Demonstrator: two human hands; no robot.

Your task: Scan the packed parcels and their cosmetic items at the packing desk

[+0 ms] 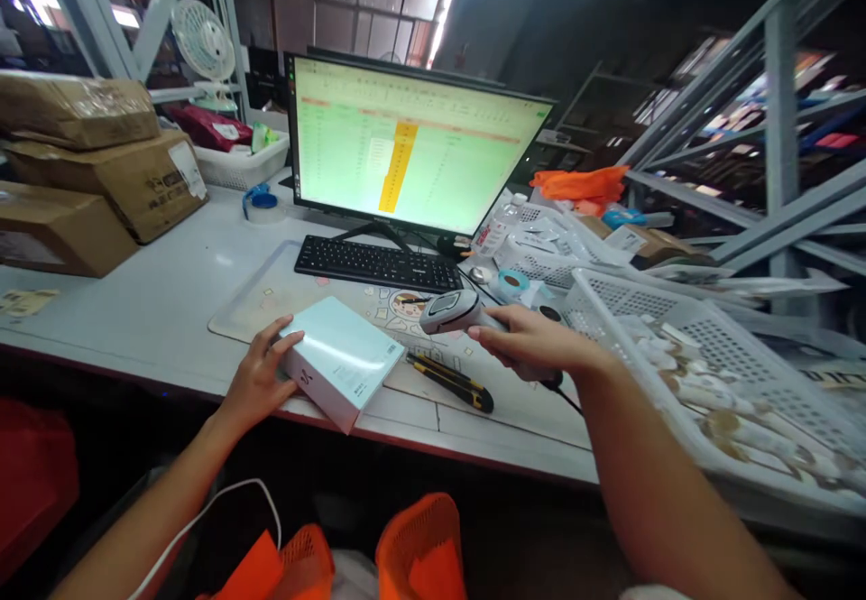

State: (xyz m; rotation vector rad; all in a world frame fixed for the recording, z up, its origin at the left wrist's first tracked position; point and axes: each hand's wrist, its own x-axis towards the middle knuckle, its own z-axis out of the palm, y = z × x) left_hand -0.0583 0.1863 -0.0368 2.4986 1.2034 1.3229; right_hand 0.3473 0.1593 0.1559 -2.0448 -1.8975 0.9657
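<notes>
My left hand (267,370) grips the left end of a white box (345,352), fingers over its top and thumb at the near side. The box lies at the table's front edge, a small printed label on its top. In my right hand (531,343) is a grey barcode scanner (455,311), held by its handle above the desk mat, its head pointing left toward the box. A black cable runs down from the handle. Between box and scanner a yellow and black utility knife (452,382) rests on the patterned desk mat (261,298).
A monitor (412,149) showing a spreadsheet stands behind a black keyboard (379,262). Cardboard boxes (115,176) are stacked at left, near a tape roll (262,206). At right, a white basket (710,383) holds many small rolls. Orange baskets (419,546) sit below the table edge.
</notes>
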